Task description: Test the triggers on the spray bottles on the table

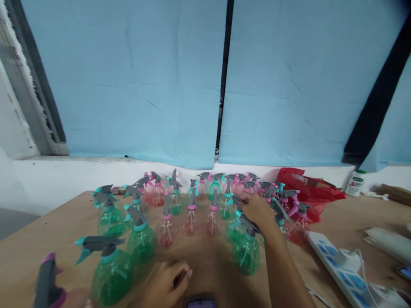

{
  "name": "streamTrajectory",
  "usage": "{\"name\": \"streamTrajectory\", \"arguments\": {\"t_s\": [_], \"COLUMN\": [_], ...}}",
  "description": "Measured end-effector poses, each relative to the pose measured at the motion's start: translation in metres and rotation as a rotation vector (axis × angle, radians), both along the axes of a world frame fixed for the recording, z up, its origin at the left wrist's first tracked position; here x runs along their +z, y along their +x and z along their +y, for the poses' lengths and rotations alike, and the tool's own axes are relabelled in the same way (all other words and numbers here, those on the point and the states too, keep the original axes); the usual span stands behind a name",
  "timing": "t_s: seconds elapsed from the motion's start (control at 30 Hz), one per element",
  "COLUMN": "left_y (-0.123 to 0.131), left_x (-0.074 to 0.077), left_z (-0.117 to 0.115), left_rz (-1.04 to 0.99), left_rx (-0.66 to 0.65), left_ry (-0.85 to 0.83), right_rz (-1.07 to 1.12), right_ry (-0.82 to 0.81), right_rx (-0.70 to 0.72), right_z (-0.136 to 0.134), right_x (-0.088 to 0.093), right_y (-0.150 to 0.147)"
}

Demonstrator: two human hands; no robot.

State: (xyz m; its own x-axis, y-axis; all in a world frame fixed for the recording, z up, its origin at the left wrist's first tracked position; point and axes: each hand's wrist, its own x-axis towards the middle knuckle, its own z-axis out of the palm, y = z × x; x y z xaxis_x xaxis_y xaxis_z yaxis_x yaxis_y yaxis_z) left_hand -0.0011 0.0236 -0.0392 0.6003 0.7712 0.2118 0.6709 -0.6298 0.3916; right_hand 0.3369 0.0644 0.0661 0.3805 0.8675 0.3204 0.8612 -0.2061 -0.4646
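Observation:
Several small spray bottles, green and pink with grey trigger heads, stand on a wooden table (218, 265). My right hand (257, 211) reaches forward into the group with its fingers curled over the grey head of a green spray bottle (236, 214) in the middle row. My left hand (167, 282) rests near the table's front edge, its fingers bent around a small dark thing that I cannot make out. A large green bottle (111, 273) stands just left of that hand. Another green bottle (245, 252) stands under my right forearm.
A white power strip (337, 265) with a plugged-in adapter lies at the right. A red plastic bag (308, 190) and a white jar (355, 183) sit at the back right. Blue sheets cover the wall behind. A dark phone (201, 301) lies at the bottom edge.

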Motion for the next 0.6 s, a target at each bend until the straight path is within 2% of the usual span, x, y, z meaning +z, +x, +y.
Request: {"name": "streamTrajectory", "arguments": {"t_s": [0.1, 0.17, 0.23, 0.37, 0.47, 0.53, 0.6], "left_y": [0.001, 0.001, 0.002, 0.002, 0.002, 0.001, 0.001], "left_x": [0.001, 0.001, 0.001, 0.004, 0.004, 0.003, 0.001], "left_z": [-0.001, -0.001, -0.001, 0.000, 0.000, 0.000, 0.000], "left_rz": [-0.012, -0.018, -0.020, -0.024, -0.015, -0.015, -0.022], "left_rx": [0.005, 0.002, -0.011, -0.026, -0.025, -0.026, -0.025], "left_ry": [0.007, 0.020, 0.023, 0.023, 0.028, 0.029, 0.036], "right_rz": [-0.012, -0.027, -0.043, -0.018, 0.112, 0.258, 0.375], "right_ry": [0.016, 0.114, 0.337, 0.964, 1.248, 1.283, 1.188], "right_rx": [-0.052, -0.065, -0.032, 0.064, 0.118, 0.178, 0.304], "right_z": [-0.003, -0.004, -0.006, -0.015, -0.029, -0.038, -0.043], "right_x": [0.005, 0.010, 0.015, 0.029, 0.038, 0.040, 0.038], "right_y": [-0.001, -0.001, -0.001, -0.012, -0.032, -0.047, -0.064]}}
